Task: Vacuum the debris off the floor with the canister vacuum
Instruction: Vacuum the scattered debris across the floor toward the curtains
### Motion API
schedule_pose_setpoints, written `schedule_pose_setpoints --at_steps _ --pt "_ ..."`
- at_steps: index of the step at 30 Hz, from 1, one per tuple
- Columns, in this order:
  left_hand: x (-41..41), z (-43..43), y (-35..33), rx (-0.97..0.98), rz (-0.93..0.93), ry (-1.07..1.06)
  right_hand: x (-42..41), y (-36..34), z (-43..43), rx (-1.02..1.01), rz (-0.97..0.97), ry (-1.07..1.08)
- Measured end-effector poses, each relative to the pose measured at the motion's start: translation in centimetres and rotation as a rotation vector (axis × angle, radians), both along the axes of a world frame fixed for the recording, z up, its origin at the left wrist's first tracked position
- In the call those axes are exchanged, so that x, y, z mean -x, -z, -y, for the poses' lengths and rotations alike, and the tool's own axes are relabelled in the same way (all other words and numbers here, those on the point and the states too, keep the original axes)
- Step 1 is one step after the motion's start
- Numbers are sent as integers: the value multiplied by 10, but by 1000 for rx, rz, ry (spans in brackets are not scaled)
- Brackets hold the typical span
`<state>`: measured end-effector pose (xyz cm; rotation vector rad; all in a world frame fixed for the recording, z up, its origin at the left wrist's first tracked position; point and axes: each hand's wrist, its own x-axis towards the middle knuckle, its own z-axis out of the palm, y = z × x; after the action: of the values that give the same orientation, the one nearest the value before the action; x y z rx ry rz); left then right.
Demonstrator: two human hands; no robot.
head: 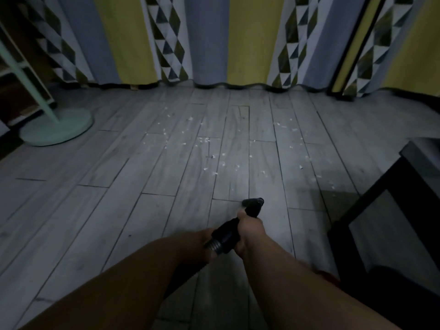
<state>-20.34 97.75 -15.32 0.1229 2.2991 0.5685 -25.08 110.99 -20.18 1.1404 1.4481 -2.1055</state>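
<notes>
Both my hands hold the black vacuum hose handle (227, 233) low over the grey plank floor (107, 210). My right hand (250, 231) grips its front part, just behind the black nozzle tip (253, 204). My left hand (206, 244) grips the rear end, where the ribbed silver hose (214, 246) joins. Small white debris scraps (204, 139) lie scattered across the floor ahead of the nozzle, from the middle to the right (301, 166). The canister itself is out of view.
A pale green round lamp base (54, 129) with its pole stands at the left. Patterned curtains (214, 39) hang down to the floor at the back. A black table (392, 210) stands at the right edge. A shelf unit (14, 86) is at the far left.
</notes>
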Motion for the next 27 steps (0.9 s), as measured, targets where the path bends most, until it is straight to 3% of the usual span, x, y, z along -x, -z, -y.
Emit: schedule_pose_setpoints --at_steps 5,10,19,27 --pt "25 3 16 -63 87 -7 23 12 -7 -51 26 -17" --pt "45 12 5 -31 59 2 43 1 2 11 39 14" --pt "47 27 -18 -77 52 -135 59 -29 20 83 131 -157" --pt "44 19 9 -111 -11 -153 64 -10 15 87 24 -141"
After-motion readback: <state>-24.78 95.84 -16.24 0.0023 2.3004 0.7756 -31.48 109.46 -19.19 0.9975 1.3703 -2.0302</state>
